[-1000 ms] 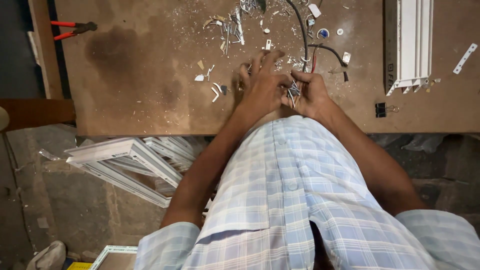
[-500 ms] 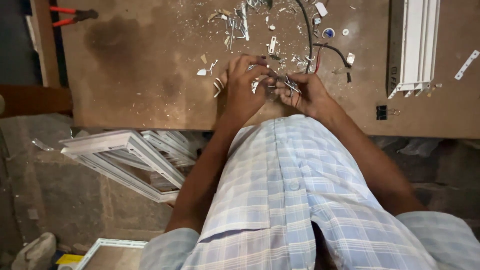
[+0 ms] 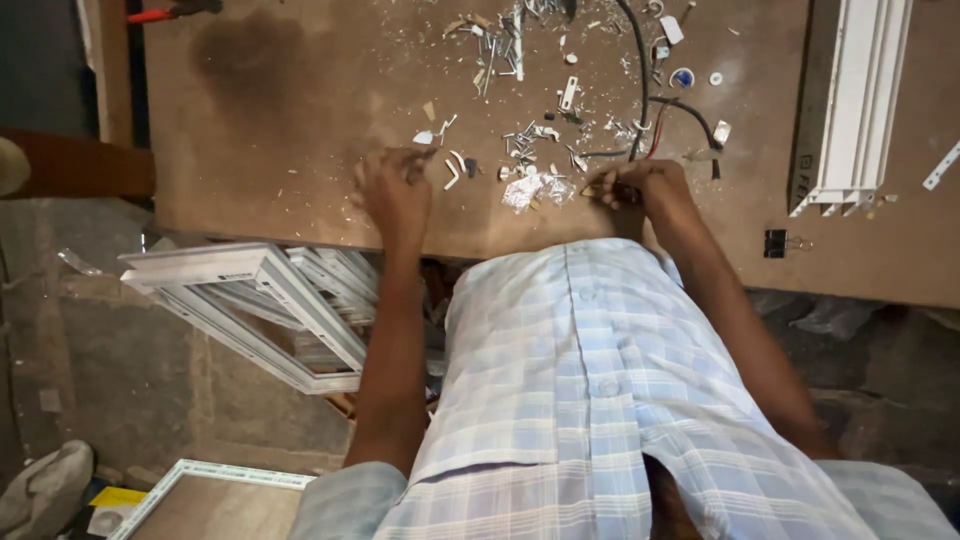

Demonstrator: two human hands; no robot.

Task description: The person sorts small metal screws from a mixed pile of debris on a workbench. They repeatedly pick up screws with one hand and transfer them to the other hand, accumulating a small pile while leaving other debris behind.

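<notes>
My left hand (image 3: pixel 395 185) rests on the brown board (image 3: pixel 280 150), fingers bent and apart, fingertips beside small white plastic bits (image 3: pixel 450 170); I see nothing in it. My right hand (image 3: pixel 640 185) sits further right, fingers pinched on a small dark piece too small to make out. A black cable (image 3: pixel 640 80) and a red wire (image 3: pixel 655 140) run down to that hand. A crumpled silvery scrap (image 3: pixel 530 190) lies on the board between the two hands.
White channel profile (image 3: pixel 860 100) lies at the board's right, a black binder clip (image 3: pixel 778 243) below it. Screws and white scraps litter the top middle. Red-handled pliers (image 3: pixel 160 12) lie top left. White window frames (image 3: pixel 260 300) lean under the board's edge.
My hands were together over the silvery scrap; now they are apart. The left hand has moved left to the white bits, and the scrap lies loose on the board.
</notes>
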